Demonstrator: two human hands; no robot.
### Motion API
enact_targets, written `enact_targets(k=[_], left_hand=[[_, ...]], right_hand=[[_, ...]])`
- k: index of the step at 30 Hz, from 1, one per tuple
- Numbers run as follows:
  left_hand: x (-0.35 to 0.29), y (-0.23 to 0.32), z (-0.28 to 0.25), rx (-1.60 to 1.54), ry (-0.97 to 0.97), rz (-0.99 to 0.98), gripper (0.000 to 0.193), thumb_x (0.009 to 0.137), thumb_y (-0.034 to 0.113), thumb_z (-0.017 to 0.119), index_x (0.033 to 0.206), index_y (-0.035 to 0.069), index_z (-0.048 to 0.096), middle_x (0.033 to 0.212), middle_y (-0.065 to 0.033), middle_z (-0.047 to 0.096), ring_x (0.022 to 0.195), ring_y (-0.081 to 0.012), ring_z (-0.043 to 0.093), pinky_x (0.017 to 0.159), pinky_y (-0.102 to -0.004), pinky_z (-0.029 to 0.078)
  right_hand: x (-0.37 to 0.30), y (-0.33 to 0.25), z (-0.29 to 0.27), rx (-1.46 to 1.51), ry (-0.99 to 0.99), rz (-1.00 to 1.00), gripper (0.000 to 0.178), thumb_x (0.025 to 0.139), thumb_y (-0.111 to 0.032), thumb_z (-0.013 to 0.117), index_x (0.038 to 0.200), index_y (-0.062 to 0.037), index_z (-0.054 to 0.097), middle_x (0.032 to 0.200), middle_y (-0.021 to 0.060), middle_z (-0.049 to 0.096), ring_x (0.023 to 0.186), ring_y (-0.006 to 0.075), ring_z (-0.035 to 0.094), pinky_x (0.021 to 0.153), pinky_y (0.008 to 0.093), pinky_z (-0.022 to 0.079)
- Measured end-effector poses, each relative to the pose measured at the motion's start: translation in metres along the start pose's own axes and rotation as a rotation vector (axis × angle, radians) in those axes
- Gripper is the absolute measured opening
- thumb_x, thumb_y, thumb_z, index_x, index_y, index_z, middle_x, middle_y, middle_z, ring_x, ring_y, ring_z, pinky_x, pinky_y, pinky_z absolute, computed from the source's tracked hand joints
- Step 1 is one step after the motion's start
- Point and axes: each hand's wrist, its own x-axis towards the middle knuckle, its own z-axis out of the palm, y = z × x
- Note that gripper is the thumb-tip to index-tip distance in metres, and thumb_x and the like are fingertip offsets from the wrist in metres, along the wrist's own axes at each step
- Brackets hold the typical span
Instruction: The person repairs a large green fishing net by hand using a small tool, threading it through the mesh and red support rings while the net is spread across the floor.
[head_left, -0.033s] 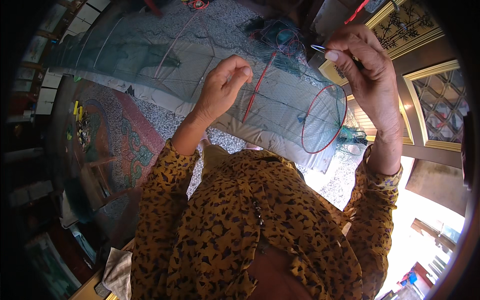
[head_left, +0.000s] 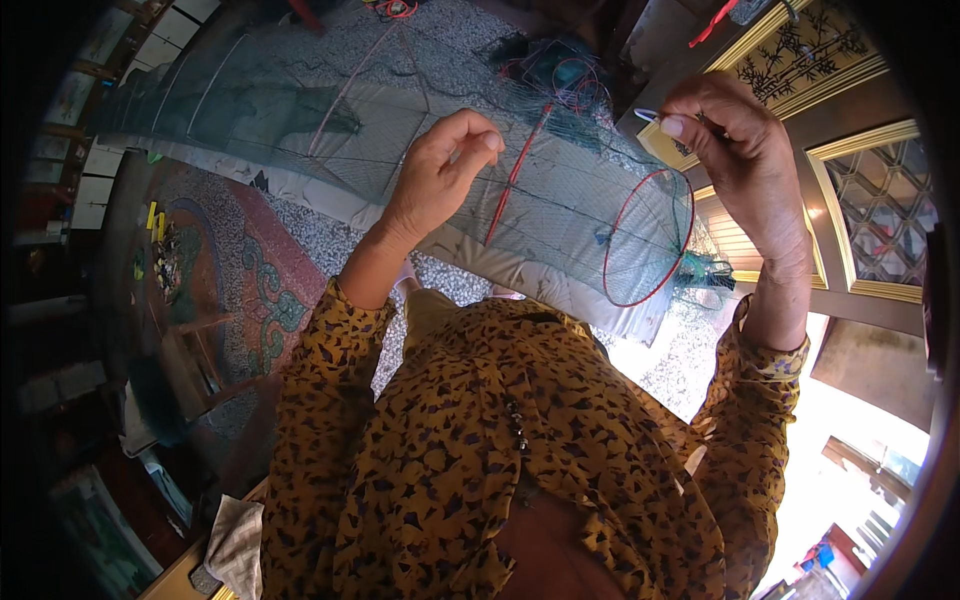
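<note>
Right hand (head_left: 748, 165): lowered a little, small pale loop (head_left: 645, 114) pinched in its grip.
Left hand (head_left: 440, 178): held over green net (head_left: 290, 115); its grip cannot be told.

A thin, pale, shiny sliver (head_left: 645, 114), bent into a narrow loop, pokes out between finger and thumb of the right hand (head_left: 735, 150), off at one o'clock from the person; its far end is hidden. Below it a long, sheer green net (head_left: 375, 128) lies spread from ten o'clock round to three, tapering leftward. A red hoop (head_left: 692, 218) shows as a slanted oval at two, a straight red bar (head_left: 514, 180) crosses at twelve.
</note>
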Motion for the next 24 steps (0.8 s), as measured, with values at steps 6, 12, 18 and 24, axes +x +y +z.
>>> enact_targets(k=[6, 12, 18, 24], left_hand=[[-0.001, 0.013, 0.011, 0.344, -0.041, 0.265, 0.008, 0.087, 0.008, 0.057, 0.089, 0.003, 0.063, 0.079, -0.0048, 0.058, 0.073, -0.0168, 0.052, 0.066, -0.0259, 0.042], [-0.024, 0.018, 0.003, 0.382, -0.151, 0.182, 0.007, 0.088, 0.003, 0.053, 0.088, 0.002, 0.059, 0.085, -0.0070, 0.056, 0.075, -0.0194, 0.054, 0.066, -0.0278, 0.044], [-0.021, 0.016, 0.006, 0.394, -0.142, 0.243, 0.007, 0.089, 0.002, 0.050, 0.092, 0.000, 0.056, 0.092, -0.0094, 0.056, 0.077, -0.0218, 0.056, 0.068, -0.0299, 0.046], [-0.025, 0.012, 0.005, 0.331, -0.091, 0.109, 0.010, 0.089, -0.002, 0.046, 0.095, -0.001, 0.054, 0.101, -0.0093, 0.056, 0.073, -0.0165, 0.057, 0.064, -0.0269, 0.047]], right_hand=[[-0.034, 0.051, -0.008, 0.054, -0.033, 0.743, 0.008, 0.089, -0.010, 0.057, 0.095, -0.0051, 0.060, 0.077, 0.0020, 0.060, 0.076, 0.0084, 0.059, 0.061, 0.0226, 0.045], [-0.035, 0.034, 0.033, 0.312, -0.026, 0.383, 0.009, 0.086, -0.005, 0.059, 0.095, -0.0055, 0.061, 0.084, 0.0034, 0.060, 0.078, 0.0131, 0.059, 0.067, 0.0245, 0.047], [-0.028, 0.013, 0.079, 0.154, -0.103, 0.302, 0.008, 0.079, -0.008, 0.065, 0.087, -0.0085, 0.065, 0.088, 0.0056, 0.061, 0.081, 0.0249, 0.060, 0.071, 0.0322, 0.049], [-0.026, 0.008, 0.106, -0.035, -0.116, 0.281, 0.009, 0.076, -0.008, 0.066, 0.084, -0.0116, 0.066, 0.086, 0.0051, 0.060, 0.088, 0.0258, 0.057, 0.075, 0.0359, 0.048]])
